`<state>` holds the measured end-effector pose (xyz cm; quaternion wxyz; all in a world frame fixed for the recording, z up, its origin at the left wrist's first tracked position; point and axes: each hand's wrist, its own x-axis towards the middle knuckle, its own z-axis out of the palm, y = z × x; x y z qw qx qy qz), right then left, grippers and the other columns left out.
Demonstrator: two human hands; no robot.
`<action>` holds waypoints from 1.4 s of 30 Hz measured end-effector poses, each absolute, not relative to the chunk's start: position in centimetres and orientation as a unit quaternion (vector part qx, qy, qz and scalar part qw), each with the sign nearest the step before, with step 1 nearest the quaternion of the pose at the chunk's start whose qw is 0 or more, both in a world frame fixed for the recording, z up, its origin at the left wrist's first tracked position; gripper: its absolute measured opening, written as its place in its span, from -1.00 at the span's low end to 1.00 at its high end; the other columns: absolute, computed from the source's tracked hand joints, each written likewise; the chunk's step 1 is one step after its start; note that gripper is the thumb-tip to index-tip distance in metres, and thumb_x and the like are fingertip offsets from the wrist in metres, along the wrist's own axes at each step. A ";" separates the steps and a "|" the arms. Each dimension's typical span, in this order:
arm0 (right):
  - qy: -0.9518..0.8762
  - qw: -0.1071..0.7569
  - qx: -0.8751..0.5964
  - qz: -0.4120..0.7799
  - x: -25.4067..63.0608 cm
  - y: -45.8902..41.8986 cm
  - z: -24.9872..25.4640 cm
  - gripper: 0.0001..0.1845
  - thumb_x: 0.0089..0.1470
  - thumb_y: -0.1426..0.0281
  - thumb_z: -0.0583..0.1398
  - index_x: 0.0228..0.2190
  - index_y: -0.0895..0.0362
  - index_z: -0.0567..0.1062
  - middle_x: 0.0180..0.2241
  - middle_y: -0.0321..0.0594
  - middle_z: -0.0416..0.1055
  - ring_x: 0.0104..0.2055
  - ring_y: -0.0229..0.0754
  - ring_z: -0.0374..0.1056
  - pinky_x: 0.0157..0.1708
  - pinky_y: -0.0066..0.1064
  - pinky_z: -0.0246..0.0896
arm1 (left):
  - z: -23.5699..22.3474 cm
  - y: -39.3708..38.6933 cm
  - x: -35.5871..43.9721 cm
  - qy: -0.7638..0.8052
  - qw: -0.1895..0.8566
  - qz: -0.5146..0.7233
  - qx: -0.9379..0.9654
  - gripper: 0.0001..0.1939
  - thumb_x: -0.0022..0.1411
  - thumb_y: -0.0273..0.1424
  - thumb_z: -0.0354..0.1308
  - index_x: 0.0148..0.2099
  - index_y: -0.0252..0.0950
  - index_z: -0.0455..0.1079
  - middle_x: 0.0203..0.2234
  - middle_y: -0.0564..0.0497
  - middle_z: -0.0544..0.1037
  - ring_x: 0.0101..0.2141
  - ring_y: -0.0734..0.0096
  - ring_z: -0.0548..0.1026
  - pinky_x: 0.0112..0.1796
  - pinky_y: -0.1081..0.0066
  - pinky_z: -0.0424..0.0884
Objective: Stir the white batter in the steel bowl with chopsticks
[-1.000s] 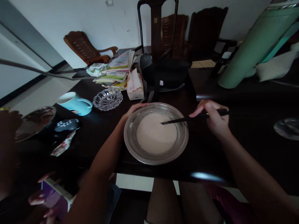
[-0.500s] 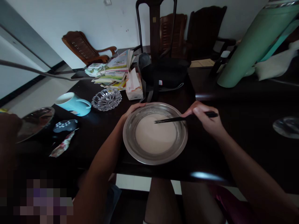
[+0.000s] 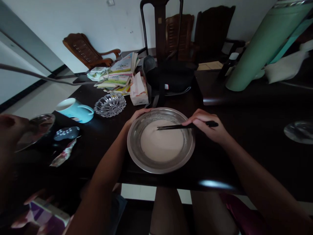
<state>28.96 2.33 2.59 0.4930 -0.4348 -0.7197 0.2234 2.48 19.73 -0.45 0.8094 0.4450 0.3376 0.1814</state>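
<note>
A wide metal bowl (image 3: 132,153) stands before me on the dark table, with pale, runny batter (image 3: 162,143) inside. My left hand (image 3: 138,115) grips its far left rim; some of the fingers are hidden behind the bowl. Over the right rim, my right hand (image 3: 204,124) is closed round a pair of dark chopsticks (image 3: 173,126). Their tips dip into the batter left of its middle, where a small ripple shows.
Left of the bowl are a glass dish (image 3: 110,105), a blue mug (image 3: 74,110), a dark game controller (image 3: 67,133) and another bowl (image 3: 50,122) near another person's hand (image 3: 13,127). Another hand holds a phone (image 3: 49,212). Behind lie a tissue pack (image 3: 139,94) and black bag (image 3: 171,78).
My right hand and the chopsticks have moved left across the batter. My left hand stays on the rim. At far left, the other person's hand has shifted right over the second bowl.
</note>
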 end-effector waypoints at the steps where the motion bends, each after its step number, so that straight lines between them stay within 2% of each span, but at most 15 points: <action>1: -0.701 0.517 -0.445 0.207 29.3 2.4 2.6 -0.70 0.23 0.27 0.10 -0.36 0.02 0.62 -0.39 -0.24 0.55 -0.32 -0.16 0.40 -0.25 -0.27 0.26 | -0.4 19.7 2.5 0.332 0.811 0.183 0.446 -0.60 0.18 -0.41 0.03 0.04 -0.39 0.45 -0.49 0.01 0.63 -0.48 0.36 0.54 -0.27 0.41 0.41; 6: -0.584 0.667 -0.392 0.247 30.7 2.7 2.5 -0.61 0.24 0.22 0.07 -0.50 0.04 0.58 -0.64 -0.27 0.48 -0.54 -0.19 0.35 -0.43 -0.29 0.21 | -0.2 19.4 2.7 0.315 0.815 0.183 0.450 -0.66 0.15 -0.40 0.06 -0.05 -0.33 0.51 -0.48 0.02 0.63 -0.43 0.34 0.55 -0.26 0.43 0.40; 9: -0.618 0.625 -0.357 0.318 30.0 2.5 2.6 -0.57 0.26 0.21 0.05 -0.52 0.06 0.58 -0.64 -0.26 0.47 -0.55 -0.20 0.34 -0.49 -0.32 0.18 | -0.1 19.5 2.6 0.334 0.810 0.185 0.445 -0.67 0.15 -0.41 0.06 -0.06 -0.35 0.51 -0.49 0.02 0.62 -0.48 0.37 0.53 -0.28 0.43 0.41; 11: -0.672 0.545 -0.372 0.335 29.3 2.3 2.8 -0.58 0.26 0.22 0.04 -0.46 0.06 0.60 -0.53 -0.23 0.53 -0.45 -0.19 0.39 -0.42 -0.33 0.23 | -0.2 19.5 2.5 0.359 0.804 0.185 0.436 -0.68 0.17 -0.39 0.05 -0.07 -0.35 0.51 -0.51 0.03 0.62 -0.51 0.37 0.52 -0.29 0.42 0.41; 14: -0.732 0.469 -0.405 0.284 28.7 2.1 3.0 -0.65 0.24 0.21 0.08 -0.34 0.05 0.62 -0.37 -0.21 0.57 -0.31 -0.16 0.41 -0.26 -0.29 0.26 | -0.2 19.5 2.5 0.374 0.802 0.186 0.427 -0.69 0.18 -0.38 0.04 -0.10 -0.36 0.52 -0.55 0.03 0.60 -0.52 0.38 0.51 -0.33 0.43 0.41; 16: -0.726 0.485 -0.430 0.232 29.1 2.2 3.0 -0.68 0.23 0.21 0.10 -0.34 0.03 0.62 -0.36 -0.23 0.57 -0.31 -0.16 0.40 -0.24 -0.26 0.26 | -0.1 19.3 2.6 0.356 0.808 0.190 0.429 -0.69 0.17 -0.40 0.04 -0.12 -0.36 0.52 -0.55 0.02 0.60 -0.52 0.39 0.51 -0.34 0.45 0.41; 18: -0.675 0.547 -0.450 0.207 29.9 2.4 3.0 -0.65 0.23 0.21 0.08 -0.41 0.03 0.61 -0.42 -0.23 0.56 -0.36 -0.15 0.40 -0.27 -0.24 0.26 | 0.1 19.1 2.7 0.332 0.815 0.190 0.436 -0.70 0.15 -0.41 0.04 -0.13 -0.36 0.52 -0.56 0.02 0.60 -0.52 0.38 0.52 -0.33 0.45 0.41; 22: -0.574 0.663 -0.410 0.252 31.2 2.6 2.7 -0.57 0.23 0.17 0.07 -0.55 0.04 0.56 -0.64 -0.24 0.47 -0.54 -0.15 0.34 -0.44 -0.25 0.21 | 0.1 19.2 2.8 0.330 0.814 0.184 0.442 -0.69 0.16 -0.41 0.01 -0.13 -0.34 0.52 -0.53 0.00 0.61 -0.50 0.36 0.53 -0.30 0.42 0.42; 25: -0.613 0.617 -0.383 0.310 30.5 2.5 2.6 -0.57 0.23 0.19 0.07 -0.53 0.06 0.58 -0.61 -0.23 0.48 -0.53 -0.18 0.33 -0.47 -0.30 0.19 | -0.3 19.5 2.6 0.368 0.800 0.190 0.435 -0.67 0.18 -0.40 0.01 -0.08 -0.32 0.51 -0.46 0.00 0.63 -0.47 0.37 0.53 -0.28 0.42 0.42; 28: -0.701 0.497 -0.400 0.318 29.1 2.3 2.7 -0.61 0.25 0.22 0.06 -0.41 0.07 0.63 -0.43 -0.20 0.55 -0.37 -0.17 0.40 -0.32 -0.31 0.24 | -0.4 19.6 2.4 0.383 0.796 0.185 0.430 -0.67 0.17 -0.38 0.05 -0.06 -0.33 0.50 -0.46 0.00 0.63 -0.48 0.37 0.53 -0.30 0.43 0.42; 30: -0.730 0.464 -0.414 0.283 28.6 2.2 2.9 -0.67 0.23 0.23 0.09 -0.32 0.06 0.63 -0.37 -0.20 0.56 -0.31 -0.17 0.40 -0.27 -0.31 0.25 | -0.2 19.5 2.5 0.365 0.805 0.185 0.430 -0.66 0.15 -0.38 0.07 -0.06 -0.36 0.50 -0.50 0.00 0.62 -0.50 0.36 0.52 -0.32 0.43 0.42; 34: -0.690 0.511 -0.465 0.216 29.4 2.4 2.9 -0.67 0.24 0.25 0.08 -0.36 0.03 0.63 -0.39 -0.23 0.55 -0.32 -0.18 0.40 -0.24 -0.29 0.26 | 0.1 19.2 2.7 0.331 0.814 0.186 0.440 -0.65 0.15 -0.41 0.05 -0.06 -0.37 0.50 -0.55 0.02 0.60 -0.50 0.35 0.52 -0.30 0.41 0.41; 39: -0.599 0.629 -0.420 0.263 30.5 2.5 2.6 -0.55 0.24 0.17 0.06 -0.54 0.05 0.58 -0.62 -0.24 0.48 -0.52 -0.19 0.37 -0.46 -0.32 0.25 | -0.5 19.7 2.6 0.343 0.804 0.187 0.449 -0.69 0.16 -0.39 0.05 -0.10 -0.31 0.52 -0.53 0.05 0.60 -0.47 0.38 0.52 -0.28 0.44 0.40; 42: -0.632 0.590 -0.389 0.320 29.8 2.3 2.6 -0.56 0.25 0.18 0.06 -0.51 0.06 0.59 -0.58 -0.23 0.50 -0.49 -0.20 0.40 -0.45 -0.35 0.26 | -0.5 19.7 2.5 0.347 0.800 0.182 0.454 -0.70 0.18 -0.38 0.03 -0.11 -0.28 0.52 -0.54 0.06 0.60 -0.49 0.39 0.51 -0.29 0.43 0.41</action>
